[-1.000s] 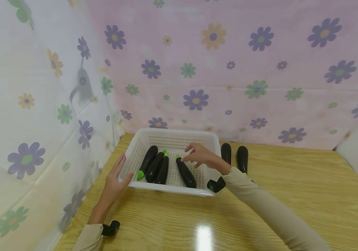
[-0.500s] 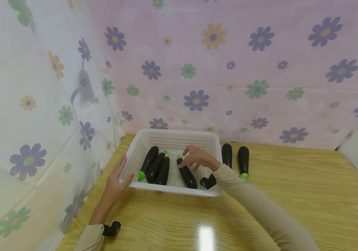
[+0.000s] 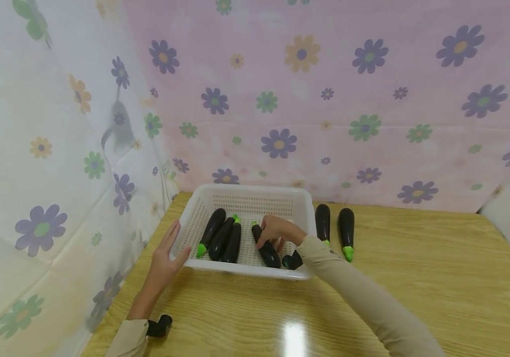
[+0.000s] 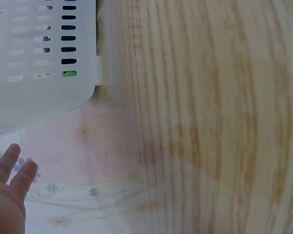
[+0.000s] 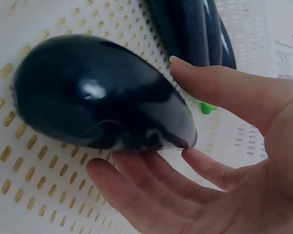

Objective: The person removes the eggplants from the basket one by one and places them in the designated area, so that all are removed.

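A white plastic basket (image 3: 248, 269) stands on the wooden table with several dark, glossy eggplants inside. My right hand (image 3: 279, 230) reaches in over the right side and holds the rightmost eggplant (image 3: 270, 255), thumb on one side and fingers on the other. In the right wrist view that eggplant (image 5: 88, 92) lies between thumb and fingers, its rounded end toward the camera. The left hand (image 3: 164, 255) rests against the basket's left rim near the front corner, fingers straight and thumb apart. Its fingers (image 4: 22, 180) show beside the basket wall in the left wrist view.
Three eggplants, one of them (image 3: 232, 243) with its green stem end pointing away, lie together in the basket's left half. Outside, right of the basket, two more eggplants (image 3: 323, 220) (image 3: 346, 228) lie on the table (image 3: 415, 267). Flowered cloth (image 3: 326, 114) hangs behind and at the sides.
My right hand has moved left and down onto the rightmost eggplant, its fingers closing round it. The left hand has stayed at the basket rim.
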The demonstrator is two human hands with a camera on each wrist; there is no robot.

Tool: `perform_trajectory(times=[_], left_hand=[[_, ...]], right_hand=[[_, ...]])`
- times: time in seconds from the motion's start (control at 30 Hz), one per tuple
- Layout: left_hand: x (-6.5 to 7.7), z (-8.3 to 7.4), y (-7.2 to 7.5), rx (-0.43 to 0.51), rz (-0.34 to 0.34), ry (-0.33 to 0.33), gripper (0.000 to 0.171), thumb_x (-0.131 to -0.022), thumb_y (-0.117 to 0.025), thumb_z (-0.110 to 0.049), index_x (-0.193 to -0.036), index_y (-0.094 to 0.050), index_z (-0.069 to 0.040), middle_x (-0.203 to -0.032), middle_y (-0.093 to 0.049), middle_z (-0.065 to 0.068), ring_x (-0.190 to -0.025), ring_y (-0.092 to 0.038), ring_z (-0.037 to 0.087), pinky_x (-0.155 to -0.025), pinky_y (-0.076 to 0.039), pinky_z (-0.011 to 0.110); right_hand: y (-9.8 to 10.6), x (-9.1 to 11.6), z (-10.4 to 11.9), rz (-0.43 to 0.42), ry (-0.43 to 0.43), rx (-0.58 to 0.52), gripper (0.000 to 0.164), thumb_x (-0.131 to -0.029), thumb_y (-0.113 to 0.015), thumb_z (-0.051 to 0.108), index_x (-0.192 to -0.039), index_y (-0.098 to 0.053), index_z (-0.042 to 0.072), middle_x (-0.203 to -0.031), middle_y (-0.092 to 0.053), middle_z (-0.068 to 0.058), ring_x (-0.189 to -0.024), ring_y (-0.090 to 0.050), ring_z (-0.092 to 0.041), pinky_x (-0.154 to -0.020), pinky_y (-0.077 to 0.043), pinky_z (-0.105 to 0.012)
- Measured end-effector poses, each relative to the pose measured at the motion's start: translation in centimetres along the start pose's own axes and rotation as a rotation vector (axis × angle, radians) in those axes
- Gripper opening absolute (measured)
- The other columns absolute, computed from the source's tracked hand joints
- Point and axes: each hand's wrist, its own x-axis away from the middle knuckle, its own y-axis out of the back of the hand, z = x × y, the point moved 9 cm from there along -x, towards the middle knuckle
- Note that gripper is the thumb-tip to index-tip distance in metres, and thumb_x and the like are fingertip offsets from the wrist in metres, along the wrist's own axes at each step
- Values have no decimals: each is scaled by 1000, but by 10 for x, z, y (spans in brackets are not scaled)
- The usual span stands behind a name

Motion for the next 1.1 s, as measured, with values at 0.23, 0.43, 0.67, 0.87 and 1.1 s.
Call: perform_trajectory(times=[0.23,0.43,0.67,0.87,1.1], left_hand=[[1,0,0,9,-3,7,70,-87,-68,-18,-146,-34,-3,-152,-30,7,-136,-29,33,-103,-29,54],[0,0,-2,9,9,6,70,-88,-67,-19,-147,-33,-4,-152,-30,11,-137,-28,33,-103,-28,54],[0,0,0,-2,2,10,70,-87,-67,-19,-147,-33,-4,-152,-30,11,-136,-30,33,-104,-29,51],[1,3,-1,3,5,11,70,-87,-67,-19,-147,-33,-5,-152,-30,12,-136,-29,35,-103,-29,53],[0,1,0,1,-1,1,70,-87,-68,-18,-147,-34,-4,-151,-31,13,-136,-30,33,-106,-28,35]], right_hand=[[-6,-2,-2,38,4,-21,49,-72,-81,10,-110,-52,-2,-103,-56,-16,-81,-61,-34,-59,-55,-44],[-2,-1,-1,32,24,-31,42,-73,-80,9,-102,-51,0,-96,-55,-13,-77,-59,-32,-60,-55,-44],[6,5,5,19,55,-57,59,-75,-77,11,-121,-42,0,-105,-52,-15,-84,-59,-34,-63,-54,-45],[15,7,8,-13,87,-57,58,-77,-77,14,-122,-43,1,-102,-54,-14,-83,-59,-32,-62,-54,-43],[23,11,12,-28,103,-77,59,-77,-77,18,-123,-44,4,-103,-54,-13,-82,-59,-29,-62,-54,-41]])
